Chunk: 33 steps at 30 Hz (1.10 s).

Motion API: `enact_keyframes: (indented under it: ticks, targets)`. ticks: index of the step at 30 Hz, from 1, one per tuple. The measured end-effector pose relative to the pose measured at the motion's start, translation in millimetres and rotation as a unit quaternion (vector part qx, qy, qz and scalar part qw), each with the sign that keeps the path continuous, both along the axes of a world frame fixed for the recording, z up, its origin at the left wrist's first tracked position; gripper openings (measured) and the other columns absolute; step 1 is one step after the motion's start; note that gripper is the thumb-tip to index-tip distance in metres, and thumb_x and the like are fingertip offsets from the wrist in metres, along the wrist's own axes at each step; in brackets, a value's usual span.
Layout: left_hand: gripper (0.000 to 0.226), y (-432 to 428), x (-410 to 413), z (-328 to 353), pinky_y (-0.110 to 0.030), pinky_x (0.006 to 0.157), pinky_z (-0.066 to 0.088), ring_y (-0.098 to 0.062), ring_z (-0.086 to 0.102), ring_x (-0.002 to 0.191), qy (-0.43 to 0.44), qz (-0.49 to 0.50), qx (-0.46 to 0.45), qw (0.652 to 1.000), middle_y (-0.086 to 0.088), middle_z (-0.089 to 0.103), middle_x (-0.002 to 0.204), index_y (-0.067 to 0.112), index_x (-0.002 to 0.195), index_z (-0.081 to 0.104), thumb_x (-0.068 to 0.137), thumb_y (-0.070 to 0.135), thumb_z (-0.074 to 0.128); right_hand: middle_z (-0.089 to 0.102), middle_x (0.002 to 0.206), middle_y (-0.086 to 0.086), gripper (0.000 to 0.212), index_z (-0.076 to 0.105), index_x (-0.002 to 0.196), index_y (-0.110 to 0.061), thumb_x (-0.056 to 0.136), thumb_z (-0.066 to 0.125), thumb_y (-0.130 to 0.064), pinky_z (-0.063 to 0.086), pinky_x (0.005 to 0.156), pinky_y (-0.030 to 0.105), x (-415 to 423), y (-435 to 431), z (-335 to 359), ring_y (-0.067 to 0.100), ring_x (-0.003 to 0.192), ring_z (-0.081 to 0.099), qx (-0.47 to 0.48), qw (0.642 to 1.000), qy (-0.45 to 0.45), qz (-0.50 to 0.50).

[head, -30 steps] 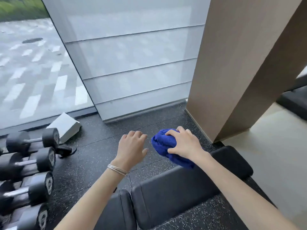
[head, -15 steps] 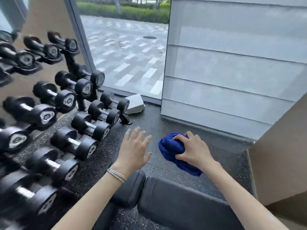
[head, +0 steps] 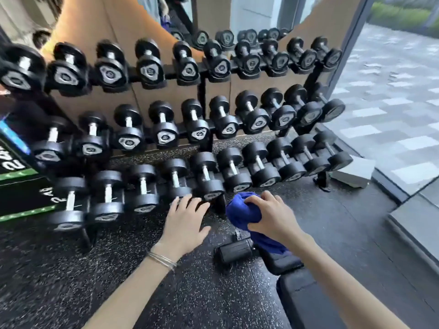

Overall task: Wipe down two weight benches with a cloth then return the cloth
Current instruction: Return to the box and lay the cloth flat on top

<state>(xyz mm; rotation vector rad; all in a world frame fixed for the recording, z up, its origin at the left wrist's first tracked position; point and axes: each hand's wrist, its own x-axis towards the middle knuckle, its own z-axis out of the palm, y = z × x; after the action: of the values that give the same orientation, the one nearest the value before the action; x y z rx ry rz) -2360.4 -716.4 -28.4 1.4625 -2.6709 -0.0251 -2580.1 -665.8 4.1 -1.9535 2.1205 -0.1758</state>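
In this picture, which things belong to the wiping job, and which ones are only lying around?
Job: blue cloth, gripped by the right hand; black bench; left hand, open and empty.
Lying about: dumbbells; grey block; black box with green stripes.

Speckled floor [head: 71,269] bears dumbbell rack [head: 202,98], bench [head: 308,302], grey block [head: 354,172].

cloth [head: 240,213]: blue terry, matt | bench [head: 308,302]: black padded vinyl | floor [head: 47,269]: speckled rubber
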Motion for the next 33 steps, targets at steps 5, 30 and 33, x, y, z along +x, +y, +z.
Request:
enact_keyframes:
  ticks: [5, 30, 33]
  targets:
    - [0.060, 13, 124, -8, -0.042, 0.117, 0.014, -0.021, 0.026, 0.139, 0.021, 0.107, 0.005, 0.994, 0.004, 0.041, 0.144, 0.029, 0.138, 0.038, 0.084, 0.051, 0.051, 0.047, 0.118, -0.001, 0.059, 0.046, 0.127, -0.039, 0.072, 0.068, -0.043, 0.046, 0.084, 0.035, 128, -38, -3, 0.026, 0.109, 0.046, -0.015, 0.993, -0.005, 0.119]
    - [0.056, -26, 472, 11, -0.046, 0.106, 0.036, -0.029, 0.046, 0.128, 0.022, 0.399, -0.053, 0.915, -0.002, 0.059, 0.128, 0.021, 0.126, 0.056, 0.076, 0.045, 0.069, 0.046, 0.113, 0.002, 0.058, 0.046, 0.127, -0.038, 0.074, 0.068, -0.038, 0.038, 0.074, 0.033, 527, -200, 10, 0.029, 0.105, 0.046, -0.024, 0.891, -0.010, 0.453]
    - [0.059, -50, 485, 12, -0.043, 0.109, 0.032, -0.027, 0.040, 0.133, 0.026, 0.432, -0.048, 0.900, -0.001, 0.053, 0.134, 0.022, 0.131, 0.051, 0.080, 0.048, 0.062, 0.046, 0.115, 0.002, 0.058, 0.045, 0.128, -0.039, 0.074, 0.068, -0.036, 0.042, 0.078, 0.036, 547, -237, 14, 0.028, 0.106, 0.045, -0.023, 0.875, -0.016, 0.483]
